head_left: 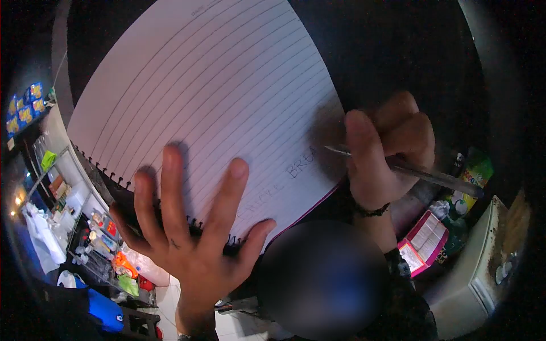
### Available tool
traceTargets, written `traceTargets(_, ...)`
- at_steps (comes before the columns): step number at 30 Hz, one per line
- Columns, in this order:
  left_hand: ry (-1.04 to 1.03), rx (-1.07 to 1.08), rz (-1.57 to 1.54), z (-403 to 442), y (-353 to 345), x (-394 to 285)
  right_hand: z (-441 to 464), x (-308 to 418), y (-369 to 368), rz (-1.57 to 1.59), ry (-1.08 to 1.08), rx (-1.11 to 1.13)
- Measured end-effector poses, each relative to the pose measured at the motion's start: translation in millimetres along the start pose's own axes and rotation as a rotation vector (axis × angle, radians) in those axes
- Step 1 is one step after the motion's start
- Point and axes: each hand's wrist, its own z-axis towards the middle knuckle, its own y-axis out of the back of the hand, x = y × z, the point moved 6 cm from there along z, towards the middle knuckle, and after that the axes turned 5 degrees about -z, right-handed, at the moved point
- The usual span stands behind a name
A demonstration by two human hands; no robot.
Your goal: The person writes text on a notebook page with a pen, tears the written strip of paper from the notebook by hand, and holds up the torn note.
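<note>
A spiral notebook (pixel 210 85) with lined pages lies tilted across the middle of the view, its coil binding along the lower left. My left hand (pixel 199 244) is spread flat over the binding side, fingers apart on the page. In my right hand (pixel 387 148) a pen (pixel 432 176) is pinched between thumb and fingers, its tip at the paper near the right edge. Handwritten capitals reading "BREA" (pixel 301 163) end close to the tip. Fainter writing to their left is partly hard to read. A dark bracelet (pixel 372 211) circles my right wrist.
A dark surface (pixel 392 51) surrounds the page. At left are shelves with bottles and packets, and a blue container (pixel 105 310). On the right stand a pale refrigerator-like cabinet (pixel 466 278) and a pink-edged booklet (pixel 424 241). A blurred round patch covers the lower middle.
</note>
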Motion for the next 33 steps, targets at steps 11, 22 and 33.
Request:
traceTargets(11,-0.011,0.021,0.011,1.4,1.5,-2.0,2.8,0.3,-4.0,-0.059,0.08,0.124)
traceTargets(22,-0.016,0.0,0.015,1.6,4.1,-3.4,3.3,-2.6,-0.1,0.034,-0.05,0.05)
traceTargets(33,-0.027,-0.016,0.012,1.1,0.9,-3.1,1.6,-2.9,-1.8,0.077,-0.043,0.094)
